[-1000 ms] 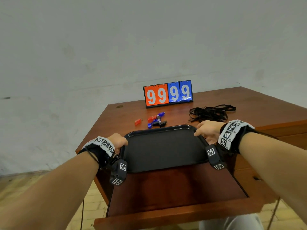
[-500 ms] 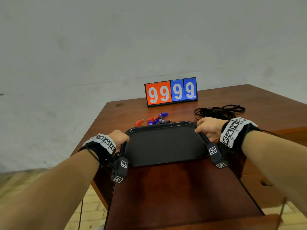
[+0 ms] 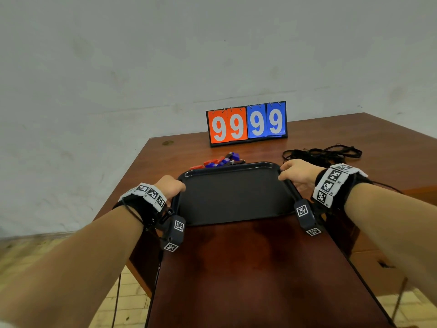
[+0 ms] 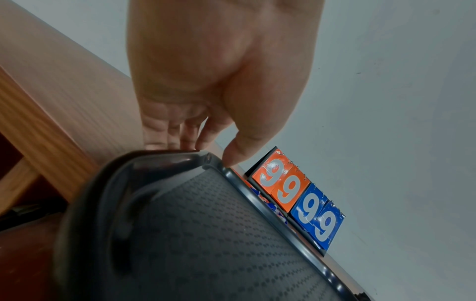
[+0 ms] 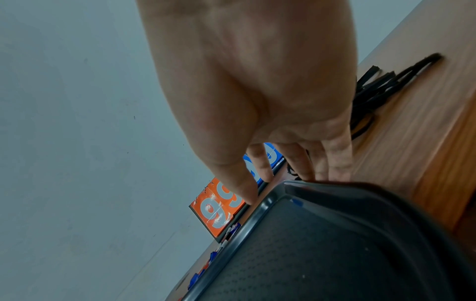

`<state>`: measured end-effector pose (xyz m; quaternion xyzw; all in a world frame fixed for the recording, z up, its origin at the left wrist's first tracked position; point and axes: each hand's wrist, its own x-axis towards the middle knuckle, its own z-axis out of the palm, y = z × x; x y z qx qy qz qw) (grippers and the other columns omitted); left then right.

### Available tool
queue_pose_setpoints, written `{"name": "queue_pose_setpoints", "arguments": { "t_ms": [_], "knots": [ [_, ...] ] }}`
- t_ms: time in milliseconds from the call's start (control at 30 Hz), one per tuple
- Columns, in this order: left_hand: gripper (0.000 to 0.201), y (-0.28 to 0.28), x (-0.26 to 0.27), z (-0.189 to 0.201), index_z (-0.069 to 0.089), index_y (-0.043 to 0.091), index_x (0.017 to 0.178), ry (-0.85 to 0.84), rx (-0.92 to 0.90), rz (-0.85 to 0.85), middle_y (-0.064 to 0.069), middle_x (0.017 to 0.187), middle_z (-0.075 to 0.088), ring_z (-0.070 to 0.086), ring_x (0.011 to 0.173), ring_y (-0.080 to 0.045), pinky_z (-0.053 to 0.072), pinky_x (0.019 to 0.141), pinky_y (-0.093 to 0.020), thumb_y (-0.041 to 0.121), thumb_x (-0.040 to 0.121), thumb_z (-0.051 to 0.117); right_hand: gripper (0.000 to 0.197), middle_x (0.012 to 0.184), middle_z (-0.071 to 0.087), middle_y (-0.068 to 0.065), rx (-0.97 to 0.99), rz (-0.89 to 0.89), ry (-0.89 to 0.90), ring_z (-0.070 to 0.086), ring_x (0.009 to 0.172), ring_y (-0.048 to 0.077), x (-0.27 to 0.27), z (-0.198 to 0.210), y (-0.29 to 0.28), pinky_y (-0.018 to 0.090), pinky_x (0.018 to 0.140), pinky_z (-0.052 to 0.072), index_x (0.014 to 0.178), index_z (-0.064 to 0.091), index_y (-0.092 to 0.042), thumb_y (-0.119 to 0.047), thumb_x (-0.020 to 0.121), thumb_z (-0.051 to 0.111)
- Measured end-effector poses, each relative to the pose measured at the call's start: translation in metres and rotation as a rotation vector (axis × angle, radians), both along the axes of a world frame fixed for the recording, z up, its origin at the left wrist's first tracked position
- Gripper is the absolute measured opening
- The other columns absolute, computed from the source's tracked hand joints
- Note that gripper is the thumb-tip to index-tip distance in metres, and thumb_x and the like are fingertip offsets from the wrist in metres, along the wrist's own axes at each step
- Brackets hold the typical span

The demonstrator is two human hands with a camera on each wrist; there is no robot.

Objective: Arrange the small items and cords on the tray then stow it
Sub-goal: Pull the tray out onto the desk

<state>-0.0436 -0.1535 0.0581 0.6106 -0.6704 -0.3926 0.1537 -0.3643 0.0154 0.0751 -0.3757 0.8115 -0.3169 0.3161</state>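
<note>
Hands grip an empty black tray (image 3: 233, 197) by its 2 short sides, seen from a camera on the person's head. The left hand (image 3: 170, 186) holds the tray's left rim near the far corner; in the left wrist view its fingers (image 4: 177, 134) go under the rim while the thumb presses on top, so they are curled narrowly round the edge. The right hand (image 3: 298, 174) holds the right rim near the far corner in the same way, thumb on top and fingers (image 5: 335, 163) tucked beneath.

The tray lies over the near part of a brown wooden surface (image 3: 354, 138), its textured floor bare. Just beyond the tray's far rim sits a cluster of small red and blue items (image 3: 218, 161), touching or nearly touching the rim; their exact shape is too small to tell. To the right, beyond the right hand, a tangle of black cords (image 3: 324, 153) lies on the surface, apart from the tray. At the far edge, against a pale wall (image 3: 142, 67), stands a flip scoreboard (image 3: 247, 124) showing 99 in orange and 99 in blue. Both wrists wear bands with black and white square markers.
</note>
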Motion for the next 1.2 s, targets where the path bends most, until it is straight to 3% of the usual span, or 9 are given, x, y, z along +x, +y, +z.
{"name": "queue_pose_setpoints", "arguments": {
  "t_ms": [100,200,333,533,767,867,967,1067,1200],
  "knots": [
    [0.014,-0.006,-0.006,-0.003,0.049,0.003,0.071,0.007,-0.024,0.026,-0.015,0.069,0.05,0.051,0.067,-0.029,0.039,0.063,-0.037,0.007,0.078,0.061,0.054,0.137,0.053,0.011,-0.035,0.019,0.046,0.052,0.124,0.029,-0.004,-0.006,-0.005,0.039,0.1,0.047,0.14,0.048,-0.008,-0.013,0.09,0.066],
    [0.011,-0.014,-0.008,-0.008,0.053,0.002,0.071,0.035,-0.039,0.042,-0.018,0.072,0.053,0.053,0.069,-0.03,0.04,0.063,-0.038,0.007,0.07,0.061,0.055,0.14,0.051,0.009,-0.076,0.029,0.061,0.049,0.128,0.027,-0.007,-0.012,-0.011,0.035,0.105,0.042,0.139,0.048,-0.005,-0.011,0.088,0.068],
    [0.012,-0.019,-0.013,-0.01,0.052,0.0,0.071,0.072,-0.027,0.06,-0.016,0.065,0.05,0.051,0.067,-0.029,0.038,0.063,-0.039,0.007,0.065,0.06,0.057,0.142,0.049,0.01,-0.058,0.053,0.093,0.048,0.129,0.027,-0.009,-0.015,-0.02,0.03,0.1,0.039,0.141,0.046,-0.006,-0.014,0.088,0.068],
    [0.036,-0.055,-0.013,-0.039,0.062,-0.003,0.077,0.107,0.031,0.047,-0.025,0.079,0.06,0.065,0.076,-0.039,0.045,0.063,-0.043,0.013,0.046,0.062,0.056,0.148,0.042,0.013,0.019,0.084,0.144,0.041,0.135,0.03,-0.013,-0.02,-0.032,0.038,0.11,0.037,0.144,0.044,-0.009,-0.009,0.091,0.063],
    [0.037,-0.046,-0.019,-0.027,0.064,0.001,0.083,0.077,0.033,0.015,-0.027,0.092,0.065,0.068,0.089,-0.042,0.046,0.066,-0.041,0.015,0.049,0.061,0.058,0.149,0.041,0.012,0.05,0.103,0.169,0.04,0.137,0.029,-0.012,-0.019,-0.034,0.035,0.11,0.036,0.144,0.043,-0.01,-0.01,0.09,0.063],
    [0.022,-0.026,-0.021,-0.016,0.062,0.001,0.082,0.035,-0.017,-0.033,-0.02,0.088,0.064,0.062,0.08,-0.035,0.046,0.067,-0.038,0.013,0.063,0.064,0.058,0.15,0.04,0.013,0.069,0.108,0.188,0.039,0.137,0.029,-0.008,-0.018,-0.034,0.034,0.109,0.035,0.145,0.043,-0.01,-0.01,0.09,0.063],
    [0.029,-0.024,-0.02,-0.015,0.066,-0.001,0.098,0.025,-0.046,-0.039,-0.022,0.101,0.068,0.066,0.095,-0.038,0.052,0.075,-0.041,0.013,0.072,0.064,0.061,0.151,0.037,0.013,0.079,0.112,0.192,0.038,0.138,0.029,-0.003,-0.014,-0.033,0.034,0.108,0.034,0.147,0.039,-0.009,-0.012,0.091,0.063],
    [0.032,-0.03,-0.019,-0.011,0.065,-0.002,0.1,0.01,-0.014,-0.076,-0.023,0.105,0.068,0.067,0.099,-0.039,0.055,0.086,-0.047,0.015,0.073,0.066,0.065,0.152,0.037,0.013,0.064,0.111,0.186,0.037,0.139,0.03,0.001,-0.01,-0.033,0.035,0.109,0.035,0.149,0.037,-0.008,-0.014,0.09,0.065],
    [0.043,-0.043,-0.02,-0.011,0.065,-0.001,0.088,0.075,-0.02,-0.063,-0.031,0.103,0.069,0.068,0.096,-0.045,0.054,0.089,-0.061,0.018,0.05,0.07,0.067,0.149,0.041,0.013,0.037,0.101,0.213,0.042,0.135,0.03,0.009,-0.007,-0.033,0.038,0.109,0.039,0.147,0.038,-0.008,-0.016,0.087,0.068]
  ]
}}
